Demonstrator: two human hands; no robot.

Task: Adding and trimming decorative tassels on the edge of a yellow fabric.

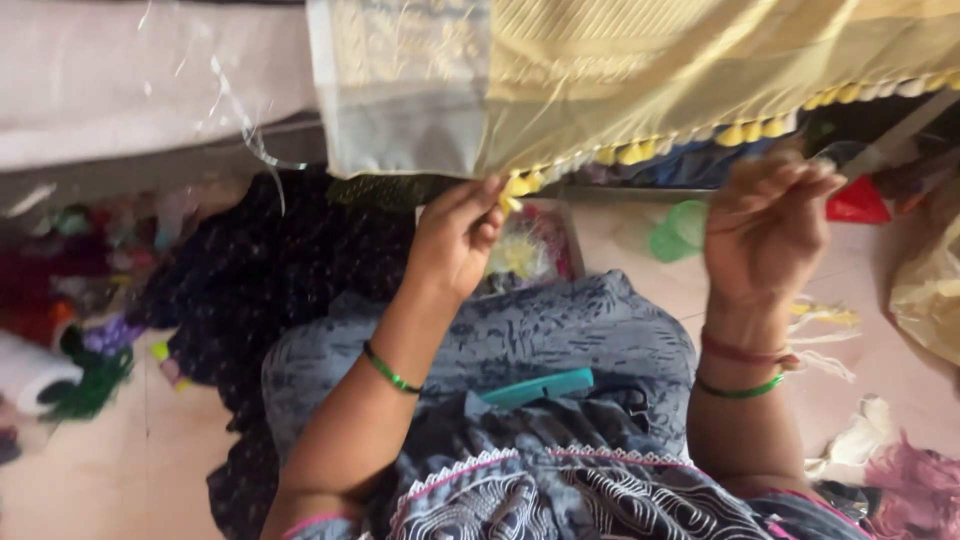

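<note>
Up high, the left hand [455,240] pinches a yellow tassel [511,196] on the cloth [640,70] hem, which runs rightward; the right hand [765,225], fingers curled shut, lies farther right, holding something too blurred to tell.

Left hand [455,240] pinching, right hand [765,225] seemingly closed

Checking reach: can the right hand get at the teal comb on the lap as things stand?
Probably yes: the right hand is raised at the tassel edge, and the teal comb lies uncovered on the lap below.
</note>
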